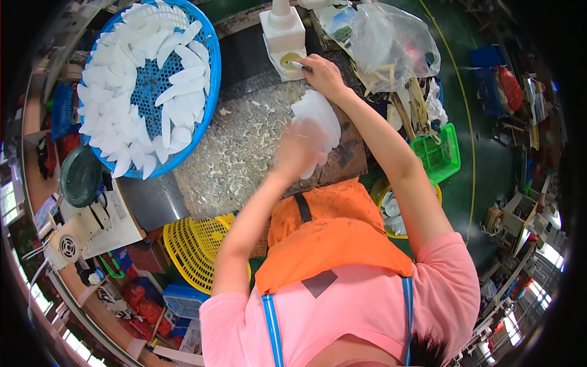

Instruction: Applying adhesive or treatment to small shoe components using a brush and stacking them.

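Observation:
My right hand (324, 74) is closed round a thin brush-like tool (299, 65), dark near the fingers and pale toward its tip. That tip reaches over a round opening with yellowish stuff (287, 58) in the white block-shaped container (285, 41). Nearer to me, my left hand (301, 147) is smeared by motion over a fanned stack of thin white curved pieces (322, 116). Its fingers cannot be made out. Under both lies a worn board (229, 147) crusted with dried whitish residue.
A big blue basket (215, 67) at the left holds many similar white pieces. Yellow baskets (192, 248) stand below the table's edge, and a green basket (449, 153) is at the right. A clear plastic bag (394, 46) lies at the far right.

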A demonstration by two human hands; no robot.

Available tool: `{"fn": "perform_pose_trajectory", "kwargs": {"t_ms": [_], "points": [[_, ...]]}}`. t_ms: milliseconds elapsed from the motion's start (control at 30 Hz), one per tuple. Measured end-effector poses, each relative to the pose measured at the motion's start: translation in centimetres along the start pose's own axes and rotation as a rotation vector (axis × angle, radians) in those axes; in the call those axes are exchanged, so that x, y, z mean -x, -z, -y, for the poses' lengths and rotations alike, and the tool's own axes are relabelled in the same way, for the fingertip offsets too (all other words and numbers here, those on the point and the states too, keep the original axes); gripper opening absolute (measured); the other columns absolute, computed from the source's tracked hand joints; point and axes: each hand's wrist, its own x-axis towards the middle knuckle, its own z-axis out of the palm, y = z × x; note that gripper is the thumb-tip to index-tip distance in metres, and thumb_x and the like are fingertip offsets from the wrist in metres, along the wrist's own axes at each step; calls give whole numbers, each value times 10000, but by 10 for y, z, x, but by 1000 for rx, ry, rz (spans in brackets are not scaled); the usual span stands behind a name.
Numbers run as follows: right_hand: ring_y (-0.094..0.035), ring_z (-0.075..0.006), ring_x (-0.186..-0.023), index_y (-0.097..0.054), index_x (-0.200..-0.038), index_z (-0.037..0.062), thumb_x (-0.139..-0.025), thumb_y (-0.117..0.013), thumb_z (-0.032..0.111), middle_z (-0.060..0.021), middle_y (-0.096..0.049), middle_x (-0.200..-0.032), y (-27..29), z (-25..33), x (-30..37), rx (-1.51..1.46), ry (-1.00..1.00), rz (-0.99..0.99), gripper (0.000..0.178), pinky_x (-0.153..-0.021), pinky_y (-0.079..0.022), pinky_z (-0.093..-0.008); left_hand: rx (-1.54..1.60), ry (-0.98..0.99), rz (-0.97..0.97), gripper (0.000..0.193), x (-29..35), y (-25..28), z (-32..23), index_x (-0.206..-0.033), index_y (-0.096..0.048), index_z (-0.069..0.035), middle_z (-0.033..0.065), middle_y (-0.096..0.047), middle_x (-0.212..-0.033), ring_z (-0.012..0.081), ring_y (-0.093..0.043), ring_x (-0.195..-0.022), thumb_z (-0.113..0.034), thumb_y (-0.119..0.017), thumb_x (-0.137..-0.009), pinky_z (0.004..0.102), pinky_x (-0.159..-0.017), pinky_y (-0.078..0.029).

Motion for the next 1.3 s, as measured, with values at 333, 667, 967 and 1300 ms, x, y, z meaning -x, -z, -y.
{"fn": "perform_pose_trajectory", "kwargs": {"t_ms": [333, 667, 967, 1300], "points": [[-594, -305, -840, -646, -1039, 122, -776, -624, 106, -87, -591, -895, 10, 5, 9, -18, 57, -5, 265, -729, -473, -381, -80, -203, 23, 675, 16, -58, 29, -1301, -437, -72, 88, -371, -1411, 299, -313, -1309, -421, -642, -761, 453, -1078, -252], [-599, -312, -900, -649, -1047, 131, -759, -608, 93, -97, -613, -954, 12, 17, 3, -18, 44, 22, 294, -774, -477, -393, -171, -69, -65, 509, 70, -30, 74, -1168, -546, -115, 131, -473, -1224, 370, -388, -1204, -344, -692, -738, 493, -1004, -333], [-680, -212, -769, -659, -1018, 62, -747, -663, 237, -111, -683, -780, -20, 51, 29, -334, -317, 560, 322, -679, -523, -345, 96, 329, -330, 204, 73, -25, 78, -851, -696, -68, 115, -542, -1013, 332, -473, -1008, -199, -711, -696, 439, -864, -404], [-584, -322, -937, -679, -955, 86, -724, -623, 43, -123, -628, -958, -45, 41, 56, -279, 599, 780, 241, -764, -475, -407, -12, 620, -388, 267, 63, -10, 131, -923, -680, -81, 116, -581, -979, 332, -495, -977, -219, -686, -694, 437, -819, -414]]}}
